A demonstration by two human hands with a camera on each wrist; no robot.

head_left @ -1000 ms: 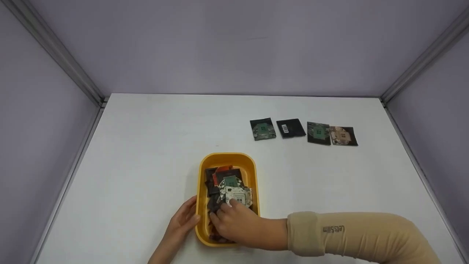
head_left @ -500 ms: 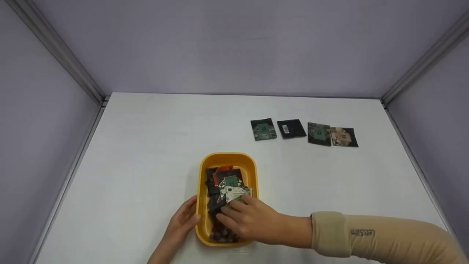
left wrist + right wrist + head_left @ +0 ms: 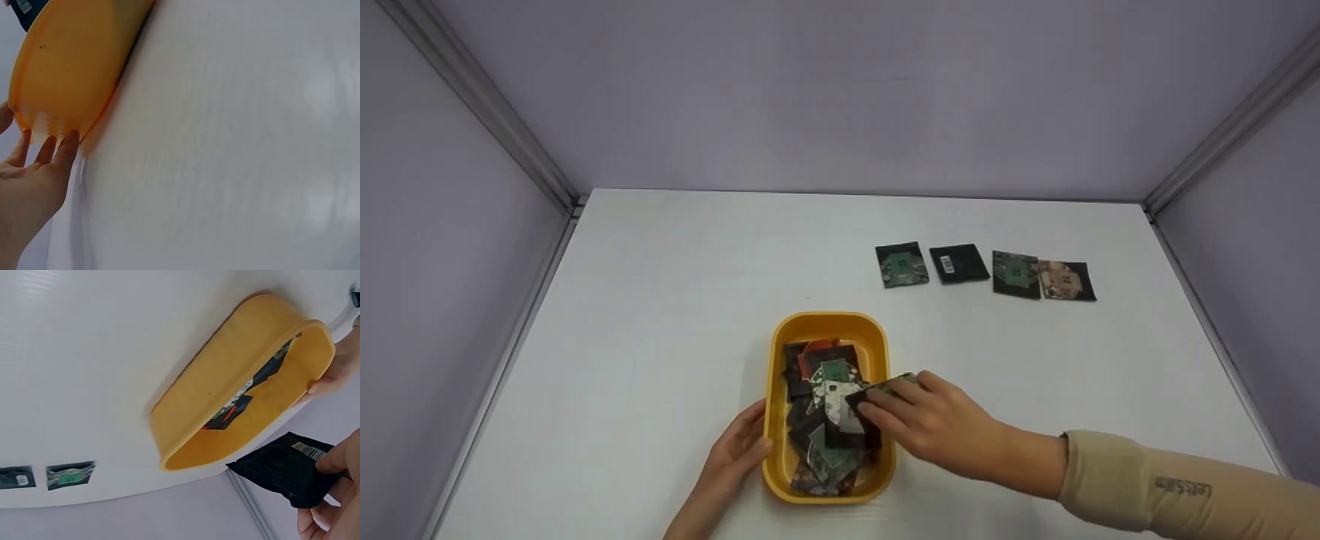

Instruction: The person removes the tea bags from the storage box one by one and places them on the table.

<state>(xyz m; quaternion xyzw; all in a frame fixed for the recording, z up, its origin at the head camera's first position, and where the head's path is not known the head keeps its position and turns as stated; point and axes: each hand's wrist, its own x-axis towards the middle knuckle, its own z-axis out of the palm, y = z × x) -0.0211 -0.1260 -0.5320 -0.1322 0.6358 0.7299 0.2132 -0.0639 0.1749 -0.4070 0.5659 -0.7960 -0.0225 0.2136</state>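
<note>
A yellow bin [image 3: 777,352] holds a jumble of flat packets with dark, green, white and red printing. My left hand [image 3: 735,450] holds the bin's left side, thumb at the rim and fingertips [image 3: 70,140] against the outer wall. Above the bin's right rim, my right hand [image 3: 937,420] pinches a small flat black packet [image 3: 281,467]. Its barcode side faces the right wrist camera, with the thumb beside the barcode. In the head view, fingers cover much of that packet.
Toward the back right of the white table [image 3: 660,300] lie several packets in a row: a green-printed one [image 3: 901,265], a black one with a barcode [image 3: 960,264], another green-printed one [image 3: 1016,274], and a tan-printed one [image 3: 1067,280]. Pale walls surround the table.
My right hand has risen from inside the bin and moved right, bringing a packet out. More packets in the bin's lower part now show. The left hand has stayed on the bin.
</note>
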